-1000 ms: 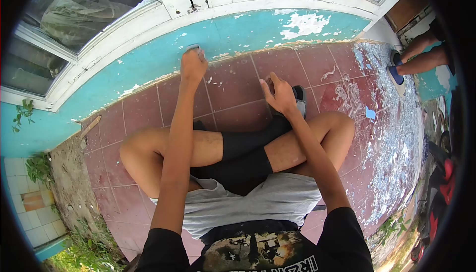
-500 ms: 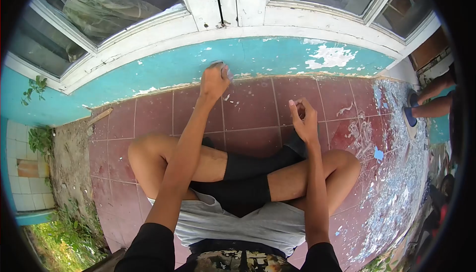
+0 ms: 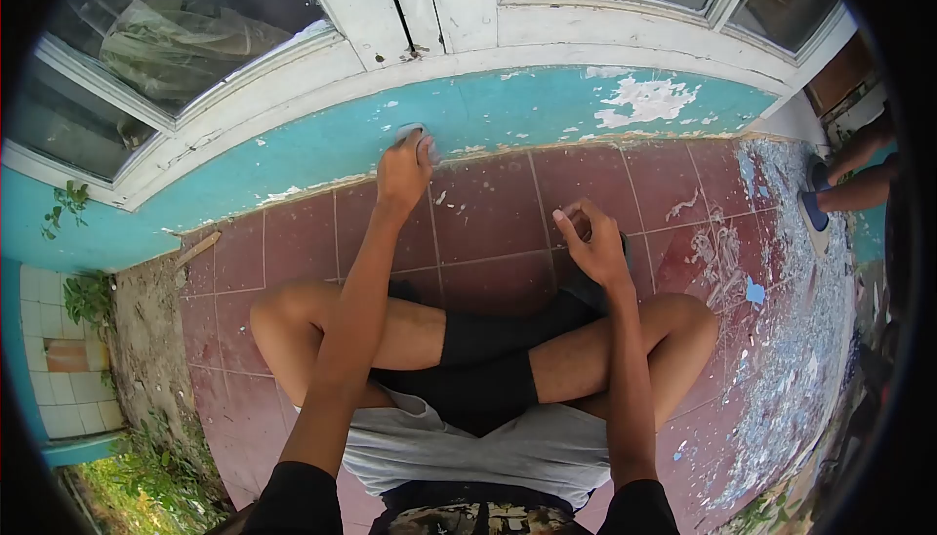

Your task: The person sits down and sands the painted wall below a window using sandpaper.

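Against the turquoise wall [image 3: 498, 110], my left hand [image 3: 404, 172] is closed round a small greyish scraper-like tool [image 3: 412, 131], whose edge lies at the paint. Most of the tool is hidden by the fingers. My right hand [image 3: 592, 240] hovers over the red tiles in front of my crossed legs, fingers curled and thumb apart, with nothing visible in it. A bare white patch [image 3: 648, 102] shows on the wall to the right, and smaller chips dot its lower edge.
White-framed windows [image 3: 625, 22] stand above the wall. Paint flakes [image 3: 781, 359] cover the red tiled floor [image 3: 483, 213] at the right. At the far right are another person's legs and blue shoes [image 3: 813, 209]. A wood piece [image 3: 198, 250] lies at the left.
The whole view has shifted. My left hand stays at the wall with the tool, its wrist angled a little differently. My right hand has stayed over the tiles, fingers curled.
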The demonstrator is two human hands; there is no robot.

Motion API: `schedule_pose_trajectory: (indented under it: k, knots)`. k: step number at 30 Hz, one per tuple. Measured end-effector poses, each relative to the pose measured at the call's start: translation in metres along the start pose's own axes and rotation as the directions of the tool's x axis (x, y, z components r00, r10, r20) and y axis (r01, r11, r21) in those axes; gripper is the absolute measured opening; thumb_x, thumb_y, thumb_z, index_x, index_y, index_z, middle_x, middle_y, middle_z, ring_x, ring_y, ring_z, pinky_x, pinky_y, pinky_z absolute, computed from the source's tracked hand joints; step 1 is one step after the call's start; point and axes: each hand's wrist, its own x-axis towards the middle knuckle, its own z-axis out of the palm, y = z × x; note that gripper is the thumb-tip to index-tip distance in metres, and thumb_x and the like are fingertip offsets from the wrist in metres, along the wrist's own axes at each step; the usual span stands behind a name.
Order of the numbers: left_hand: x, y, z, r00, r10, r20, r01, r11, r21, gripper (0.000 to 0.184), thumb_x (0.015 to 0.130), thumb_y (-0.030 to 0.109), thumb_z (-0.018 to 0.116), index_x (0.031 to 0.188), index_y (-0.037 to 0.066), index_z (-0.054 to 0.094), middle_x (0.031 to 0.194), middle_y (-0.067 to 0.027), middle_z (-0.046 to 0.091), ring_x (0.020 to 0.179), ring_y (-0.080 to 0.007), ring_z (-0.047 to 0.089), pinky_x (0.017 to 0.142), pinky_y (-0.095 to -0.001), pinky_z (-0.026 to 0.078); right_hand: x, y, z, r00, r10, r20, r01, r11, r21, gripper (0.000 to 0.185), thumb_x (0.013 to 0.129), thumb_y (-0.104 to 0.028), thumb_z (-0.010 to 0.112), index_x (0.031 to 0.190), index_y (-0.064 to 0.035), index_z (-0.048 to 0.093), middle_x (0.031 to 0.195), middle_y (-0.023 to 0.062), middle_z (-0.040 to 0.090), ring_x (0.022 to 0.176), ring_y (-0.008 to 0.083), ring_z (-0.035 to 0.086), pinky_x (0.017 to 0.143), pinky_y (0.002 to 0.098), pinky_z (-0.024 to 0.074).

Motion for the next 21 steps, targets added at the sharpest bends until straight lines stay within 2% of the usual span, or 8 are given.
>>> schedule_pose_trajectory:
  k: [4, 6, 9, 13, 15, 16, 18, 21]
  knots:
    - [0.007, 0.007, -0.015, 0.997, 0.030, -0.072, -0.031, 0.999, -0.018, 0.018, 0.096, 0.015, 0.060, 0.092, -0.002, 0.065, 0.092, -0.0268, 0.068, 0.080, -0.0472, 0.065, 0.069, -0.0514, 0.052, 0.007, -0.002, 0.006, 0.998, -0.007, 0.062, 0.003, 0.998, 0.062, 0.027, 0.095, -0.026, 0.071, 0.089, -0.0001, 0.065, 0.062, 0.0110, 0.063, 0.052, 0.0156, 0.059, 0.052, 0.0317, 0.0447]
    - [0.015, 0.018, -0.033, 0.935, -0.101, -0.340, 0.052, 0.987, -0.150, 0.018, 0.096, 0.014, 0.059, 0.089, -0.002, 0.064, 0.088, -0.0269, 0.067, 0.077, -0.0481, 0.064, 0.066, -0.0532, 0.050, 0.008, 0.002, 0.004, 0.996, -0.021, 0.088, 0.017, 0.998, 0.052, 0.028, 0.095, -0.026, 0.071, 0.089, 0.0002, 0.065, 0.062, 0.0110, 0.063, 0.053, 0.0155, 0.059, 0.052, 0.0314, 0.0446]
    - [0.003, -0.003, -0.008, 0.995, 0.021, -0.094, -0.022, 1.000, -0.011, 0.019, 0.096, 0.012, 0.058, 0.087, -0.003, 0.062, 0.082, -0.0272, 0.065, 0.074, -0.0480, 0.063, 0.063, -0.0537, 0.048, -0.001, 0.003, 0.005, 0.991, -0.021, 0.132, 0.017, 0.999, 0.029, 0.028, 0.094, -0.026, 0.071, 0.088, 0.0006, 0.065, 0.062, 0.0113, 0.063, 0.053, 0.0155, 0.060, 0.053, 0.0309, 0.0445]
    - [0.011, 0.003, -0.026, 0.982, 0.061, -0.180, -0.068, 0.997, -0.035, 0.019, 0.096, 0.012, 0.058, 0.088, -0.004, 0.062, 0.079, -0.0263, 0.064, 0.072, -0.0471, 0.063, 0.063, -0.0530, 0.048, 0.005, 0.010, 0.010, 0.989, -0.038, 0.141, 0.039, 0.999, -0.005, 0.026, 0.094, -0.024, 0.072, 0.088, 0.0008, 0.065, 0.063, 0.0118, 0.064, 0.052, 0.0150, 0.059, 0.052, 0.0306, 0.0440]
    - [0.015, 0.005, -0.028, 0.926, -0.159, -0.343, 0.118, 0.984, -0.136, 0.018, 0.096, 0.013, 0.059, 0.088, -0.003, 0.062, 0.078, -0.0253, 0.065, 0.072, -0.0462, 0.064, 0.063, -0.0523, 0.049, 0.004, 0.008, 0.007, 0.989, -0.034, 0.147, 0.034, 0.999, 0.003, 0.026, 0.093, -0.024, 0.072, 0.088, 0.0009, 0.065, 0.063, 0.0117, 0.064, 0.052, 0.0151, 0.059, 0.052, 0.0308, 0.0439]
    - [0.011, 0.004, -0.022, 0.927, -0.157, -0.341, 0.115, 0.983, -0.141, 0.018, 0.096, 0.013, 0.059, 0.088, -0.003, 0.062, 0.078, -0.0253, 0.065, 0.072, -0.0462, 0.064, 0.063, -0.0523, 0.049, 0.002, 0.007, 0.004, 0.986, -0.027, 0.162, 0.027, 1.000, 0.006, 0.026, 0.093, -0.024, 0.073, 0.088, 0.0010, 0.065, 0.063, 0.0115, 0.064, 0.052, 0.0151, 0.059, 0.052, 0.0310, 0.0438]
    - [0.002, 0.001, -0.007, 0.994, -0.023, -0.102, 0.032, 0.996, 0.085, 0.018, 0.096, 0.013, 0.059, 0.088, -0.003, 0.062, 0.077, -0.0243, 0.065, 0.071, -0.0454, 0.064, 0.063, -0.0517, 0.050, 0.003, 0.011, 0.008, 0.986, -0.036, 0.165, 0.036, 0.999, 0.002, 0.026, 0.093, -0.023, 0.073, 0.088, 0.0013, 0.065, 0.063, 0.0115, 0.064, 0.053, 0.0152, 0.060, 0.052, 0.0306, 0.0443]
    - [0.009, 0.017, -0.017, 0.959, 0.000, -0.284, -0.021, 0.997, -0.070, 0.021, 0.097, 0.015, 0.058, 0.085, -0.002, 0.061, 0.076, -0.0245, 0.065, 0.066, -0.0455, 0.063, 0.062, -0.0499, 0.049, 0.004, 0.013, 0.011, 0.983, -0.045, 0.176, 0.044, 0.999, 0.010, 0.024, 0.093, -0.021, 0.073, 0.088, 0.0017, 0.064, 0.064, 0.0118, 0.065, 0.055, 0.0159, 0.062, 0.053, 0.0297, 0.0454]
